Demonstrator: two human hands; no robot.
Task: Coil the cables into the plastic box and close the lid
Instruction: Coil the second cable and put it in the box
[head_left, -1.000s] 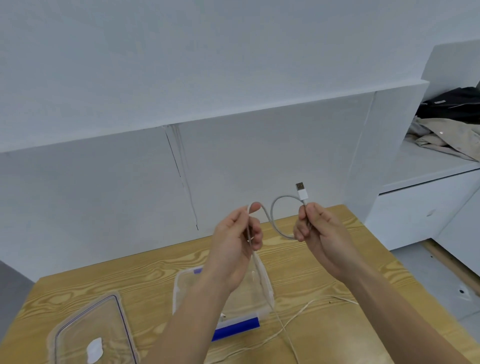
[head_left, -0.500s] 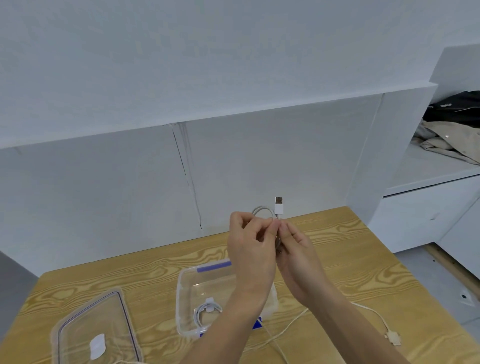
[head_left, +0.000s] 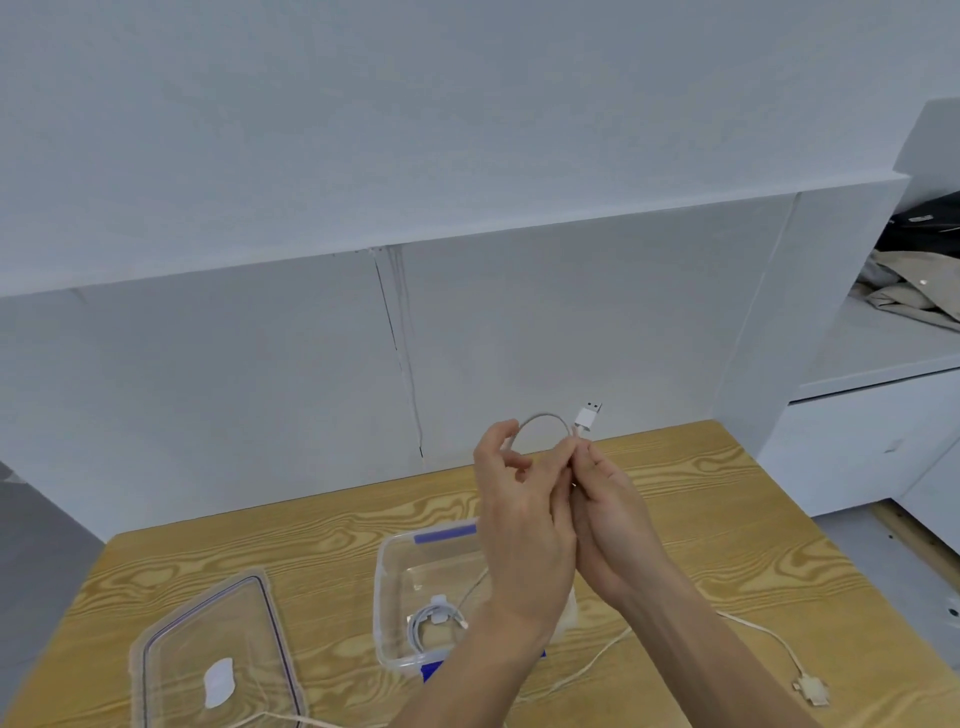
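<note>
Both my hands are raised above the clear plastic box (head_left: 387, 582), which has blue clips. My right hand (head_left: 610, 512) pinches the grey cable (head_left: 543, 419) just below its white USB plug (head_left: 588, 415). My left hand (head_left: 519, 499) holds the other side of the small loop that arches between the hands. A coiled white cable (head_left: 434, 618) lies inside the box. The clear lid (head_left: 208, 649) rests flat on the wooden table (head_left: 311, 545) to the box's left. The held cable's tail is hidden behind my arms.
A cream cable (head_left: 769, 636) with a multi-head plug (head_left: 813, 688) trails across the table at the right. Another cable end shows below the lid. A white wall stands behind the table. A white cabinet with clothes on it is at the right.
My hands came together from being spread apart, closing the cable into a small loop. The camera view also shifted, so the box and its coiled cable now show.
</note>
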